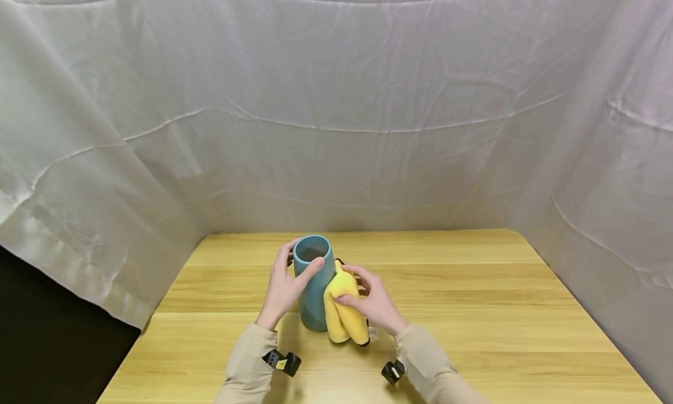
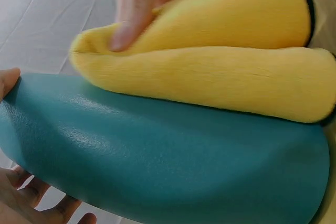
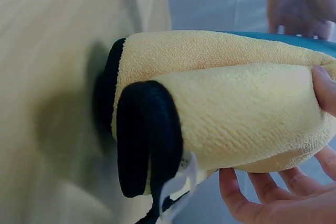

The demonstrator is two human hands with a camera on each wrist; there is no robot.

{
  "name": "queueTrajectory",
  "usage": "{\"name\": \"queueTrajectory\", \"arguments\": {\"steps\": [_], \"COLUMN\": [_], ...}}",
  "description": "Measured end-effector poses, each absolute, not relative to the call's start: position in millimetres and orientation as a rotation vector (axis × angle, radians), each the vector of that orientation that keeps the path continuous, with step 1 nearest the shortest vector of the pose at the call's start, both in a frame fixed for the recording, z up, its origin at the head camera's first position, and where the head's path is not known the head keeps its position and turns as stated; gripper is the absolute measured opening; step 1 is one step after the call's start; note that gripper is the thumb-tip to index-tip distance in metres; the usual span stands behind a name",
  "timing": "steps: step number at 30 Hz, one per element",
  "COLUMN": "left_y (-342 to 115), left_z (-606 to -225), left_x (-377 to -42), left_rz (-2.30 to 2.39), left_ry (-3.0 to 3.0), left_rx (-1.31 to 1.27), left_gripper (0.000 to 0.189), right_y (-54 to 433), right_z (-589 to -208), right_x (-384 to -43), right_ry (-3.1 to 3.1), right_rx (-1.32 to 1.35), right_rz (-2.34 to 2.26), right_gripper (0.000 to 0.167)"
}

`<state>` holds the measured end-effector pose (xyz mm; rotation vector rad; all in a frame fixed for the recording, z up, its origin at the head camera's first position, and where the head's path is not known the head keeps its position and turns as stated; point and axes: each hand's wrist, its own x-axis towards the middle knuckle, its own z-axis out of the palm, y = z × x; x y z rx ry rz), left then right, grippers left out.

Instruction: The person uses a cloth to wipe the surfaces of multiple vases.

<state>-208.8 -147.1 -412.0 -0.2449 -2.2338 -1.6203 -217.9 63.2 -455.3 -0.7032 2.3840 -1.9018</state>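
A tall blue-teal vase (image 1: pixel 314 296) stands upright on the wooden table, its round mouth facing up. My left hand (image 1: pixel 284 288) grips it near the top, thumb at the front just under the rim and fingers round the far side. Against the vase's right side is a yellow plush banana bunch (image 1: pixel 348 310) with dark tips and a white tag (image 3: pixel 178 187). My right hand (image 1: pixel 375 302) holds the bunch near its stem end, thumb in front and fingers behind. In the left wrist view, one plush banana (image 2: pixel 210 80) lies along the vase wall.
The wood-grain table (image 1: pixel 473 310) extends to both sides and behind the vase. Pale hanging cloth (image 1: pixel 368 100) encloses the back and sides. A black area (image 1: pixel 52 328) shows at the lower left. Small black cameras (image 1: pixel 284 362) sit on both wrists over beige sleeves.
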Motion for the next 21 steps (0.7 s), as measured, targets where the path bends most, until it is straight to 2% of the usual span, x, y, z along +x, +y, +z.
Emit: {"name": "queueTrajectory", "arguments": {"steps": [21], "left_y": [-147.5], "left_z": [-412.9], "left_x": [-208.8], "left_rz": [-1.613], "left_ry": [-2.251], "left_rx": [-0.244], "left_gripper": [0.060], "right_y": [66.7], "right_z": [-468.9], "right_x": [-216.2], "right_ry": [2.344], "right_rx": [-0.702], "right_rz": [-1.902], "right_gripper": [0.059]}}
